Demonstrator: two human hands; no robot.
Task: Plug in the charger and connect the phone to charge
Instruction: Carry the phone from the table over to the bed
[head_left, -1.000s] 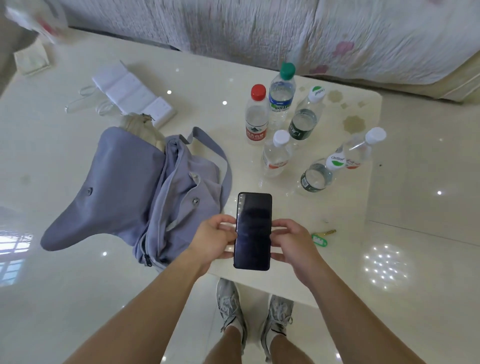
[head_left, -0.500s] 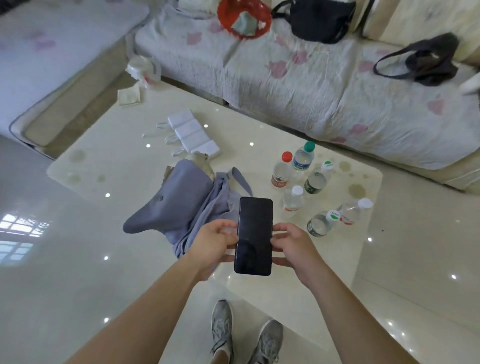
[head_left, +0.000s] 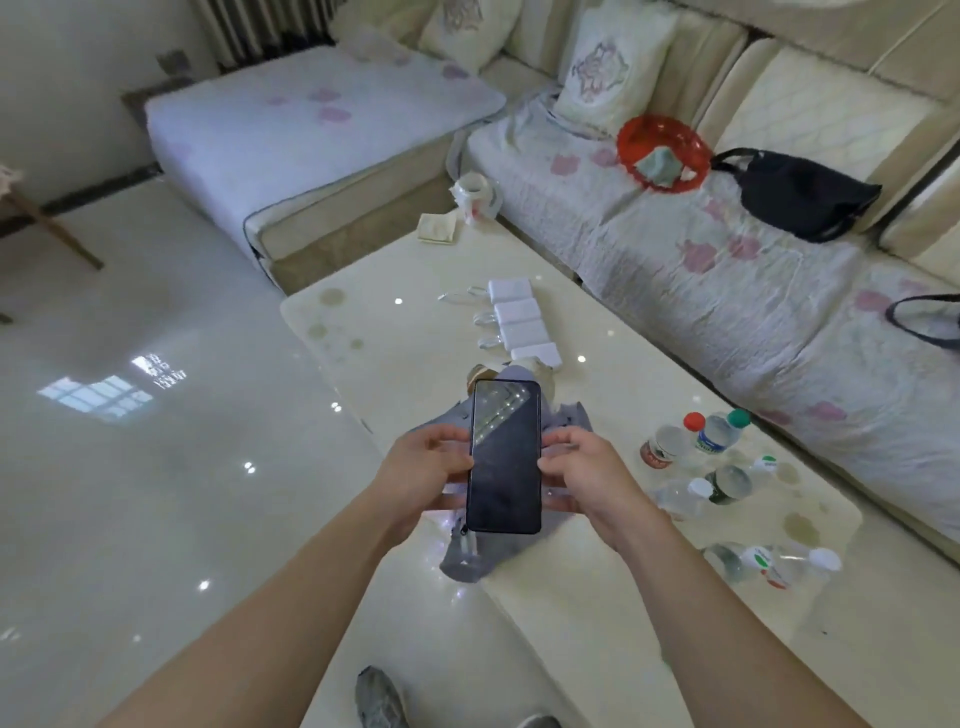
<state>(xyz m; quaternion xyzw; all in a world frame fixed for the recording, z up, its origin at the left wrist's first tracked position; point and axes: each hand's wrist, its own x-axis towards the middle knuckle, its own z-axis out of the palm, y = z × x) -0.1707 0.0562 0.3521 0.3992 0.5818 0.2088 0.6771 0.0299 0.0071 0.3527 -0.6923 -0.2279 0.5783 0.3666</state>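
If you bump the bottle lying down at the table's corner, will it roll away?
Probably. The bottle is round, lies on its side and looks nearly empty, so likely light. The table looks glossy and smooth, so little would slow it. It lies near the edge, so it might roll off.

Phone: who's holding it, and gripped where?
Both hands hold the phone by its long side edges: left hand on the left edge, right hand on the right, screen facing up.

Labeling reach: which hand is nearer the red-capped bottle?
Right. The right hand holds the phone's right edge, on the side of the red-capped bottle; the left hand is across the phone, farther away.
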